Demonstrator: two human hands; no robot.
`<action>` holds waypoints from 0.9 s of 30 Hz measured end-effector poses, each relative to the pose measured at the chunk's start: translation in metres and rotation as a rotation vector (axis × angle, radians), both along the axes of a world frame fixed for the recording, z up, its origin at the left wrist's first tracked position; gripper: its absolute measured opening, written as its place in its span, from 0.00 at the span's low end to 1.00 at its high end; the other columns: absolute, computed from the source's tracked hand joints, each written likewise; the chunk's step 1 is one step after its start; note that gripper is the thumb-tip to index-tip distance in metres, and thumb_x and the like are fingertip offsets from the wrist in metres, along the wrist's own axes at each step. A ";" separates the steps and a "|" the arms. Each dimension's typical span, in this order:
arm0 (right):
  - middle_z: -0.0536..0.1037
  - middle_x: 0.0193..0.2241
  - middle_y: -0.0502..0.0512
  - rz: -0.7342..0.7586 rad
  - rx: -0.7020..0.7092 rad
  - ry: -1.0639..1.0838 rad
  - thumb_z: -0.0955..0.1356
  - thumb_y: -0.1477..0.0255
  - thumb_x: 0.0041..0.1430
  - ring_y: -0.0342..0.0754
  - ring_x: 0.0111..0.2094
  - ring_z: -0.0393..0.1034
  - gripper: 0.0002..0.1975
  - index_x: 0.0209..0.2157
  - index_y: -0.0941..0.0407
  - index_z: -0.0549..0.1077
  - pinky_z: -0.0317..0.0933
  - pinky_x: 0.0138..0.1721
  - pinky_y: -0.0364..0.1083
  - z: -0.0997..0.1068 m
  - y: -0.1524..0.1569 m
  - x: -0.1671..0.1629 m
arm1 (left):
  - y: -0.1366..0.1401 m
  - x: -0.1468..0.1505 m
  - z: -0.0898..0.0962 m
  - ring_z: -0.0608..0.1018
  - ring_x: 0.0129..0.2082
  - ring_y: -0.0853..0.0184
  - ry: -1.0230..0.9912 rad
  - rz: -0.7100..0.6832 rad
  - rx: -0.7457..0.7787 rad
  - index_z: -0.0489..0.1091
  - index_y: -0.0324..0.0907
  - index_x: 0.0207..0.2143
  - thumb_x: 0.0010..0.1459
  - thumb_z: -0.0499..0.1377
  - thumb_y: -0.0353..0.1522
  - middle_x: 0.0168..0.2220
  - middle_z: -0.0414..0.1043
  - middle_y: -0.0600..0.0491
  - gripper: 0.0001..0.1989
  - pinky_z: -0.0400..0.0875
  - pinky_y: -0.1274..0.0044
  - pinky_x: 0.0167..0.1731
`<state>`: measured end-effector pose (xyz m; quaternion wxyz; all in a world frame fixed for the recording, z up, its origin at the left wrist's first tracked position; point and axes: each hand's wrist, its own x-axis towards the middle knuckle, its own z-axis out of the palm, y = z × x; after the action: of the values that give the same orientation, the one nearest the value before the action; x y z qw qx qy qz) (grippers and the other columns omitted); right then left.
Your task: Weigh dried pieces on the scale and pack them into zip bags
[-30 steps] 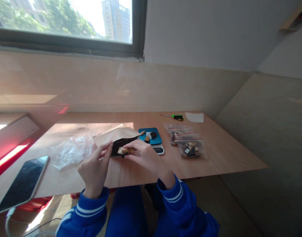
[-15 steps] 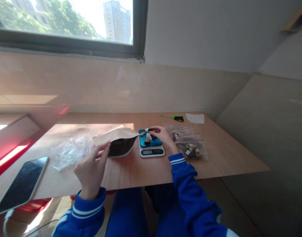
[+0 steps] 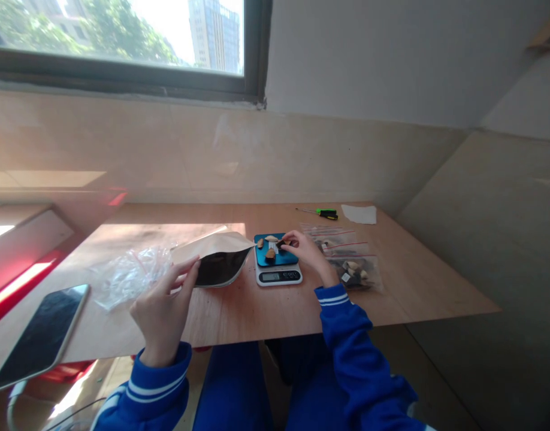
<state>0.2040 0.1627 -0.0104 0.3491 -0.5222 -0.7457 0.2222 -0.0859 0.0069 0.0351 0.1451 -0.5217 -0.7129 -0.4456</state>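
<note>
My left hand (image 3: 163,308) pinches the near rim of a kraft-paper pouch (image 3: 212,243), whose mouth gapes and shows a dark lining. To the right of the pouch is a white digital scale (image 3: 260,279) with a blue platform. Several small brown and pale pieces lie on that platform, among them a brown chunk (image 3: 270,254) and a pale piece (image 3: 271,238). At the platform's right edge, my right hand (image 3: 304,248) has its thumb and fingers closed on a small dark piece (image 3: 281,244). The exact kind of these pieces is too small to tell.
Clear zip bags (image 3: 358,272) with similar pieces lie to the right. Behind them are a green-and-black screwdriver (image 3: 325,213) and white paper (image 3: 359,214). Crumpled clear plastic bags (image 3: 135,272) and a phone with a cable (image 3: 41,338) are on the left.
My right hand has drawn back slightly to the right over the platform, uncovering the pale piece and the dark piece at its fingertips. My left hand still holds the pouch.
</note>
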 end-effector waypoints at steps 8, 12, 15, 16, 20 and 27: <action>0.78 0.38 0.58 -0.022 0.112 -0.062 0.70 0.76 0.54 0.55 0.46 0.70 0.02 0.30 0.56 0.74 0.61 0.50 0.55 -0.020 -0.026 0.001 | 0.000 0.000 0.001 0.81 0.26 0.64 -0.013 0.034 -0.025 0.79 0.52 0.40 0.57 0.62 0.42 0.23 0.78 0.56 0.10 0.62 0.79 0.25; 0.75 0.46 0.62 -0.049 0.160 -0.047 0.68 0.74 0.57 0.58 0.53 0.66 0.04 0.33 0.56 0.76 0.57 0.55 0.59 -0.013 -0.035 0.000 | -0.002 -0.001 0.002 0.80 0.25 0.65 -0.004 0.025 -0.016 0.79 0.51 0.39 0.57 0.63 0.41 0.22 0.77 0.56 0.10 0.62 0.79 0.24; 0.75 0.44 0.61 -0.055 0.244 0.114 0.66 0.74 0.60 0.55 0.50 0.68 0.07 0.36 0.56 0.76 0.60 0.53 0.56 0.012 -0.053 -0.006 | -0.003 0.001 0.002 0.81 0.26 0.65 -0.010 0.006 -0.019 0.79 0.52 0.39 0.56 0.63 0.40 0.24 0.78 0.57 0.09 0.62 0.79 0.25; 0.75 0.43 0.60 -0.017 0.264 0.198 0.65 0.74 0.61 0.52 0.49 0.69 0.08 0.37 0.55 0.76 0.62 0.52 0.53 0.023 -0.062 -0.012 | -0.003 0.003 0.002 0.81 0.27 0.64 -0.016 0.001 -0.026 0.79 0.53 0.39 0.56 0.63 0.40 0.24 0.78 0.57 0.09 0.63 0.79 0.25; 0.78 0.39 0.54 0.481 0.119 0.303 0.59 0.80 0.64 0.45 0.44 0.73 0.14 0.37 0.56 0.76 0.65 0.49 0.46 0.067 -0.098 -0.054 | 0.000 0.010 0.000 0.82 0.28 0.63 -0.016 0.005 -0.033 0.79 0.53 0.39 0.56 0.63 0.41 0.23 0.78 0.57 0.09 0.63 0.79 0.25; 0.80 0.38 0.64 0.441 0.034 -0.314 0.60 0.87 0.58 0.53 0.41 0.75 0.15 0.35 0.62 0.77 0.68 0.43 0.49 0.066 -0.104 -0.138 | -0.006 0.019 -0.010 0.81 0.25 0.66 0.045 -0.065 0.043 0.79 0.51 0.39 0.55 0.64 0.38 0.24 0.79 0.58 0.08 0.63 0.81 0.22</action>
<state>0.0660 0.0590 0.0557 0.1811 -0.3693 -0.8901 0.1965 -0.0670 0.0009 0.0256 0.1575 -0.5512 -0.6825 -0.4534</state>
